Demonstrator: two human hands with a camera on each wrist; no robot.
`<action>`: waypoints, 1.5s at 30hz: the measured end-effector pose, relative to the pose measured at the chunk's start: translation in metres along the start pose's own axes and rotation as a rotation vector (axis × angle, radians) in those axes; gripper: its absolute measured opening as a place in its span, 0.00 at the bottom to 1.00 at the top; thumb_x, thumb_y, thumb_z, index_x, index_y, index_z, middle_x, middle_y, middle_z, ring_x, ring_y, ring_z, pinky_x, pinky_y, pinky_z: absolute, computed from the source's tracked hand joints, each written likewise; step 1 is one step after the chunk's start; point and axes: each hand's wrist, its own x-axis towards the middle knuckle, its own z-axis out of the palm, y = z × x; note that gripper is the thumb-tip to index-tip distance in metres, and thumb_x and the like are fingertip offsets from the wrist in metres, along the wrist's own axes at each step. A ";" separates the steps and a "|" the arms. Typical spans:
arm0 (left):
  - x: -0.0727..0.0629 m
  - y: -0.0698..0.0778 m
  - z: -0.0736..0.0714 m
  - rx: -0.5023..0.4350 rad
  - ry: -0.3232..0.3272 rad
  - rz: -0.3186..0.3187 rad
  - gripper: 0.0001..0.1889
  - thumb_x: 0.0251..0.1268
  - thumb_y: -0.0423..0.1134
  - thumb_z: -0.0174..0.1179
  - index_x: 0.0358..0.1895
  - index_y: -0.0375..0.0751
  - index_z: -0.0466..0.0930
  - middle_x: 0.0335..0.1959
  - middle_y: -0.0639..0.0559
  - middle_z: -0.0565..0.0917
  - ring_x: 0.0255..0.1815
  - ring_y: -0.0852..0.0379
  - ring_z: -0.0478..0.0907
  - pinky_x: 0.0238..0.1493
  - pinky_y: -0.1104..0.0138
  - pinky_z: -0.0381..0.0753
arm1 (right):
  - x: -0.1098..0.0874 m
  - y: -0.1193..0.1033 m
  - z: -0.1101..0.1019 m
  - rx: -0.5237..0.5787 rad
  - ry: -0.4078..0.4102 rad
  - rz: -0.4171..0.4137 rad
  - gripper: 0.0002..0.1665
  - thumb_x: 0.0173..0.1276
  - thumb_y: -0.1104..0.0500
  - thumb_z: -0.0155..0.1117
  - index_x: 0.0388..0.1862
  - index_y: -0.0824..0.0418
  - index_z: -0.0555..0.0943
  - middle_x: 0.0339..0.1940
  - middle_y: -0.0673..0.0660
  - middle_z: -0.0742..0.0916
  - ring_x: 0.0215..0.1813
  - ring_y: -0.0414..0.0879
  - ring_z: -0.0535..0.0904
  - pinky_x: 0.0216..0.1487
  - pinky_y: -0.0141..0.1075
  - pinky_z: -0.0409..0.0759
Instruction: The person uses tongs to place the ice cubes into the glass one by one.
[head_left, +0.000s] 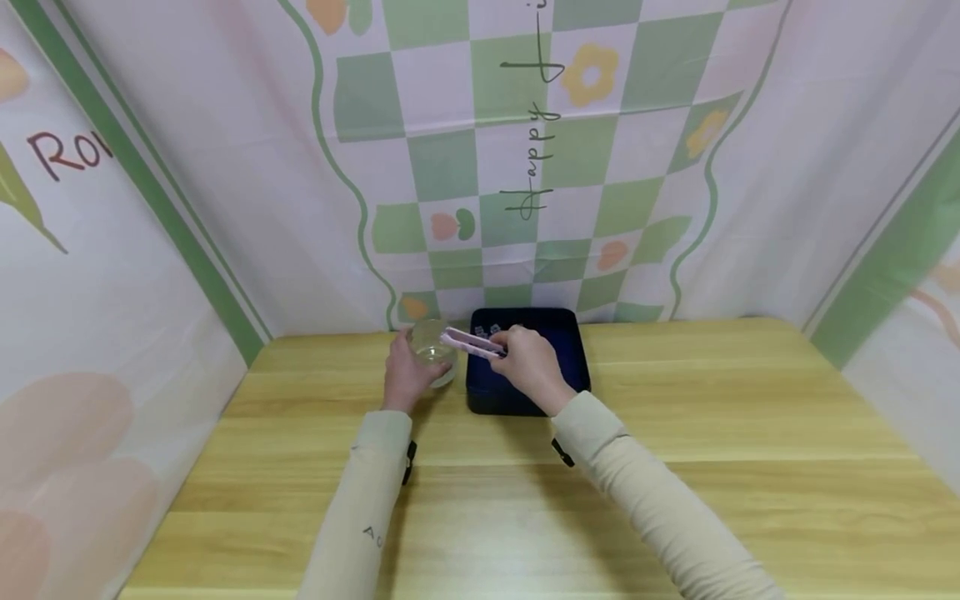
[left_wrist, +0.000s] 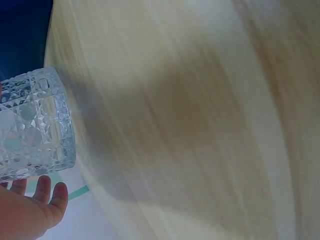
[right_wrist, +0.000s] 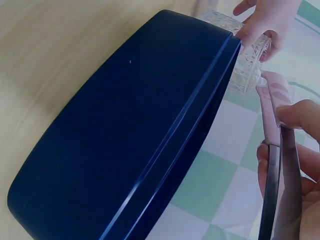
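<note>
My left hand point(head_left: 406, 373) grips a clear glass point(head_left: 441, 377), its thumb lying across the near side. In the left wrist view the glass point(left_wrist: 35, 127) shows a cut, diamond-like pattern, and several fingers point(left_wrist: 44, 192) reach along its side. My right hand point(head_left: 531, 365) holds a pair of tongs point(head_left: 468, 342) with pink ends and dark metallic arms, pinched between thumb and fingers. The pink tips point(right_wrist: 276, 82) are close together over the glass rim; whether anything sits between them I cannot tell.
Under my right hand stands a dark blue open box point(head_left: 510, 405), just right of the glass. Several small pale, cube-like pieces point(head_left: 494, 328) lie at its back left. The wooden table point(head_left: 480, 508) ends at a green-and-white checked curtain point(head_left: 510, 150).
</note>
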 end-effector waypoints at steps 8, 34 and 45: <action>0.001 -0.002 0.000 0.042 -0.019 -0.024 0.50 0.43 0.45 0.75 0.70 0.39 0.56 0.66 0.36 0.67 0.64 0.35 0.67 0.64 0.44 0.70 | 0.001 0.000 0.003 -0.017 -0.013 -0.006 0.18 0.58 0.59 0.69 0.48 0.59 0.85 0.37 0.57 0.86 0.30 0.46 0.78 0.33 0.38 0.80; 0.001 -0.001 -0.002 0.052 -0.016 -0.011 0.49 0.44 0.45 0.75 0.70 0.39 0.57 0.66 0.36 0.68 0.66 0.35 0.67 0.65 0.44 0.70 | 0.006 0.008 -0.008 0.023 -0.004 0.016 0.19 0.59 0.58 0.68 0.49 0.62 0.84 0.36 0.60 0.88 0.26 0.46 0.77 0.26 0.34 0.75; 0.001 0.000 -0.002 0.048 -0.005 -0.016 0.49 0.43 0.44 0.75 0.70 0.39 0.58 0.66 0.36 0.69 0.65 0.35 0.68 0.64 0.43 0.70 | 0.012 0.037 -0.019 -0.033 0.090 0.041 0.13 0.55 0.60 0.68 0.40 0.62 0.86 0.31 0.61 0.88 0.25 0.50 0.77 0.27 0.41 0.75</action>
